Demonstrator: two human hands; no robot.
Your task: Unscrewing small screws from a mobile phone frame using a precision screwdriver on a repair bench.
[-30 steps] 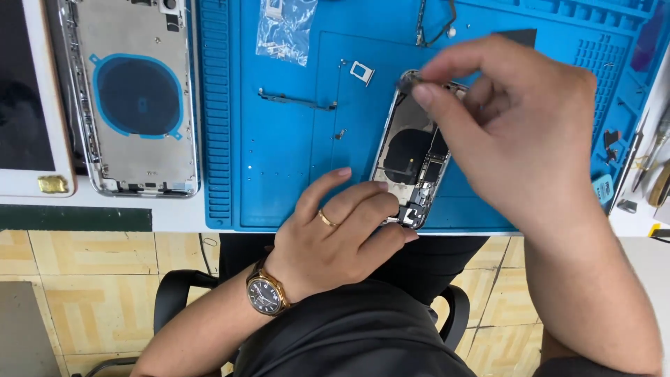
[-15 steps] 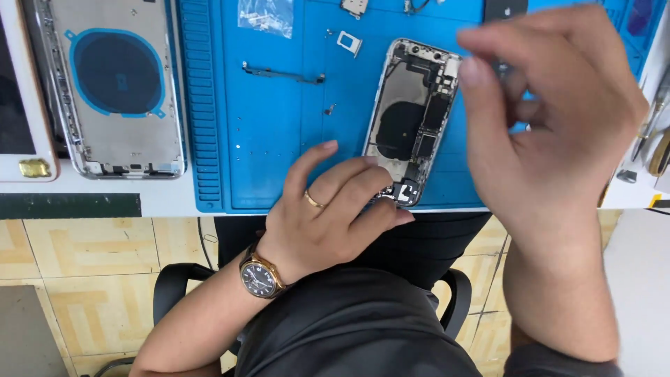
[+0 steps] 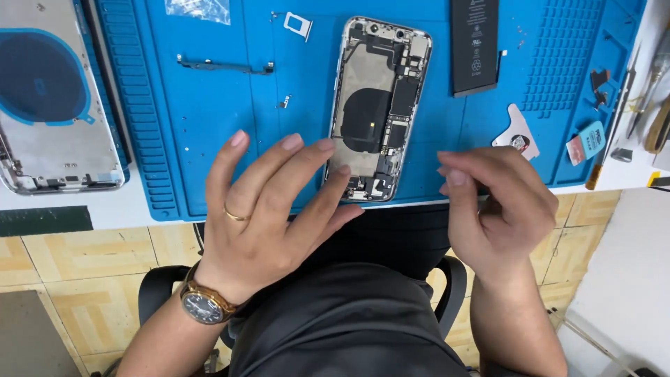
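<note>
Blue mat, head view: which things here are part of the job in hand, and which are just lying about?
In hand:
- opened phone, its lower end under the left hand fingertips
- right hand, curled beside the phone, holding nothing I can see
- blue mat

Lying about:
- black battery
- card tray
- thin metal bracket
- second phone housing
- hand tools

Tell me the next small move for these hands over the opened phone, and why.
Probably bring the right hand back over the opened phone. It hangs curled off the mat's front edge, and I cannot tell if its fingertips hold anything. The left hand is spread, fingertips at the phone's lower left edge, seemingly steadying it, so the exposed insides are free to work on.
</note>
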